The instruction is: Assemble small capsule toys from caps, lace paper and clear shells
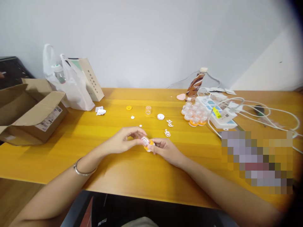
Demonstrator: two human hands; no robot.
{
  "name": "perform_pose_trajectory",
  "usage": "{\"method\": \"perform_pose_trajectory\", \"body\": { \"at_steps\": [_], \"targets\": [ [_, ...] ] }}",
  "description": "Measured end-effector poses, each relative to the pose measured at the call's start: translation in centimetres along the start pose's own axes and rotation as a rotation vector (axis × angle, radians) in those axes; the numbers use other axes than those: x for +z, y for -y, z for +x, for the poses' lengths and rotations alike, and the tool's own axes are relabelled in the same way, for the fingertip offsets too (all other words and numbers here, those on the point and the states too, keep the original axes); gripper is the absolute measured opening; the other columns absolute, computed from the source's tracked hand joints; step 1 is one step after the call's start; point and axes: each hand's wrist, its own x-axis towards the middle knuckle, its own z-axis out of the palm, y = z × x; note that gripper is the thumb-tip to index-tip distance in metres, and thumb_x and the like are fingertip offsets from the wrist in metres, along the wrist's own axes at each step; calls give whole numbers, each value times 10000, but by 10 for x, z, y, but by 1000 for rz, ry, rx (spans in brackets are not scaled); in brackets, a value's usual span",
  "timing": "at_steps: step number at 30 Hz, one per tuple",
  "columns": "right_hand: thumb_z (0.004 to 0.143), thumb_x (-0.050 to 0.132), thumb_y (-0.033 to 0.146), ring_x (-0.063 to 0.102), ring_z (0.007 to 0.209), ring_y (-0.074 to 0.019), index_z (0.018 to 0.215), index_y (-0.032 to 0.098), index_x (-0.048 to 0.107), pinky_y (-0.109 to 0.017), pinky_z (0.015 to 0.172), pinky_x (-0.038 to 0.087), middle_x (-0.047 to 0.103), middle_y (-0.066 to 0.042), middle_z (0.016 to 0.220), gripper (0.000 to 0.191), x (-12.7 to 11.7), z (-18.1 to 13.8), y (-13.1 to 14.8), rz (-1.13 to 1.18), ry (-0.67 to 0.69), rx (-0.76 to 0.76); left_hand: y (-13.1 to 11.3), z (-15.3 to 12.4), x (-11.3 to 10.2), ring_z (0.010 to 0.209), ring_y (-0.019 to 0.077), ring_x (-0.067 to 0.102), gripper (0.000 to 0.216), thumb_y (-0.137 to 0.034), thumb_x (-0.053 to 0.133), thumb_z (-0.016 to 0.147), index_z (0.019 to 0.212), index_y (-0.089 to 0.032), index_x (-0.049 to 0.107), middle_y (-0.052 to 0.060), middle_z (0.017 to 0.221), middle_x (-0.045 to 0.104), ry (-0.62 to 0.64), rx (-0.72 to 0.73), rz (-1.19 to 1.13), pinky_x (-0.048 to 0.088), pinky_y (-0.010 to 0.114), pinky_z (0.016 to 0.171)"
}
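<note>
Above the near part of the table, both hands grip one small clear capsule (145, 141) with a white openwork piece showing in it and an orange-and-white base (149, 146). The fingertips of my left hand (129, 137) pinch the clear end. At the base, my right hand (164, 149) has its thumb and fingers closed. Beyond them lie loose parts: a yellow disc (128, 107), a clear cylinder (148, 110), a white round cap (160, 117) and a small white knob (132, 117). White openwork pieces (167, 133) lie beyond my right hand.
Several clear capsules with orange bases (194, 115) stand grouped at right, near a brown drink bottle (196, 82) and a power strip (216, 113) with tangled white cables. A cardboard box (30, 110), a plastic bag (75, 91) and crumpled paper (100, 110) are at left.
</note>
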Motion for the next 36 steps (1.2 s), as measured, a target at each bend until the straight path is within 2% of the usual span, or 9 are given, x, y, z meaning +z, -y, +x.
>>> {"method": "perform_pose_trajectory", "body": {
  "at_steps": [4, 8, 13, 17, 21, 25, 29, 32, 36],
  "targets": [
    [719, 592, 435, 414, 581, -76, 794, 154, 633, -214, 563, 330, 532, 21, 672, 294, 0, -1, 2, 22, -20, -20, -3, -2, -2, 1157, 187, 452, 345, -220, 540, 815, 1157, -231, 497, 80, 1273, 462, 50, 73, -84, 394, 345, 955],
    [712, 605, 425, 415, 586, -79, 755, 154, 632, -213, 563, 328, 521, 24, 649, 275, 0, -1, 4, 24, -21, -28, -4, -2, 2, 900, 156, 583, 264, -247, 539, 819, 1078, -192, 536, 70, 1007, 611, -34, -13, -4, 467, 324, 829],
    [733, 586, 418, 423, 590, -79, 783, 157, 645, -220, 584, 336, 528, 20, 659, 272, 0, -2, 5, 55, -44, -18, -2, -1, 1, 1158, 204, 445, 334, -215, 523, 827, 1159, -231, 498, 90, 1277, 444, 22, 75, -82, 410, 350, 925],
    [713, 601, 425, 425, 601, -86, 770, 148, 640, -226, 582, 331, 533, 12, 670, 285, 1, -3, 6, 34, -49, -11, -1, -1, 1, 920, 162, 573, 273, -234, 521, 832, 1102, -196, 529, 70, 1025, 597, -37, -3, -47, 453, 331, 834],
    [721, 588, 431, 416, 583, -83, 756, 150, 639, -229, 578, 328, 515, 18, 640, 287, 1, -2, 6, 40, -62, -9, 0, -1, -1, 1189, 206, 408, 356, -217, 522, 829, 1183, -244, 486, 84, 1304, 417, 35, 64, -98, 393, 350, 943],
    [698, 611, 433, 420, 599, -90, 758, 152, 636, -230, 573, 332, 523, 14, 659, 288, 1, -1, 5, 17, -70, -20, 0, -1, 1, 1038, 192, 524, 293, -235, 520, 833, 1126, -220, 522, 82, 1124, 554, -15, 15, -47, 431, 364, 883],
    [715, 592, 429, 429, 600, -91, 813, 158, 642, -233, 582, 340, 546, 10, 680, 292, 2, -1, 5, 35, -92, -11, 1, -1, 4, 1195, 215, 404, 317, -223, 508, 837, 1153, -232, 511, 88, 1285, 429, 10, 59, -101, 388, 362, 946],
    [704, 606, 425, 438, 607, -94, 775, 157, 635, -232, 581, 340, 541, 12, 669, 279, 2, -1, 5, 43, -74, -18, 2, 0, 4, 1001, 189, 541, 335, -248, 552, 812, 1140, -203, 500, 90, 1092, 562, -89, -18, -89, 443, 352, 855],
    [725, 582, 431, 434, 598, -95, 778, 159, 631, -235, 585, 349, 536, 10, 664, 281, 2, -1, 3, 31, -53, -21, -1, 0, 2, 1099, 195, 481, 242, -241, 522, 828, 1064, -196, 553, 95, 1169, 515, 32, 46, -122, 417, 339, 891]
  ]
}}
